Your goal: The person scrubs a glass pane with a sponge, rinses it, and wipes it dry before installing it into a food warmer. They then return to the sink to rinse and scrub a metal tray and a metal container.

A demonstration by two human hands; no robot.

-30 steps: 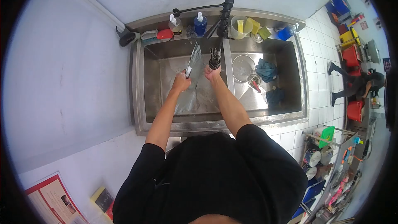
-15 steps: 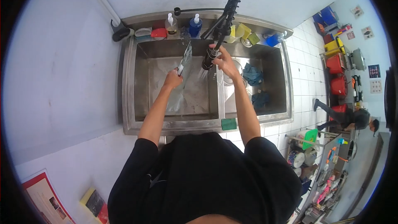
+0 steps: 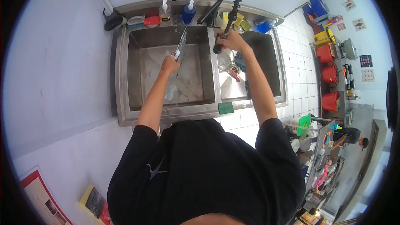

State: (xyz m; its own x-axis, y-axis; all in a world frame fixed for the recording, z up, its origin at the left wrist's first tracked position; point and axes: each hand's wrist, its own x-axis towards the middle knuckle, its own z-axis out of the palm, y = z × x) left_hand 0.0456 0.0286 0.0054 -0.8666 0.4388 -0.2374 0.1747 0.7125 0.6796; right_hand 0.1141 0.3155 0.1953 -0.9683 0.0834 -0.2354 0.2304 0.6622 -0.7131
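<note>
My left hand point(image 3: 170, 64) is closed around the lower end of a long, flat knife-like blade point(image 3: 182, 43), held tilted upward over the left basin point(image 3: 150, 73). The blade is nearly edge-on, so its exact kind is hard to tell. My right hand point(image 3: 232, 41) grips a black spray faucet head point(image 3: 218, 48) above the divider between the basins. Just below that hand, a round metal bowl or strainer point(image 3: 226, 61) sits in the right basin point(image 3: 260, 54). A red-handled item point(image 3: 235, 75) lies beside it, and blue cloth point(image 3: 240, 62) is partly hidden by my forearm.
Along the back ledge stand a clear pump bottle point(image 3: 165, 13), a blue pump bottle point(image 3: 189, 13), a brush point(image 3: 136, 21) and yellow sponges point(image 3: 239, 18). A green scouring pad point(image 3: 226, 108) rests on the front rim. Another person point(image 3: 349, 135) stands at far right, behind shelving.
My right hand has swung the spray head right, from the left basin to the divider; the visible spray is gone. The blade has turned more edge-on. The view has shifted, and the other person has moved.
</note>
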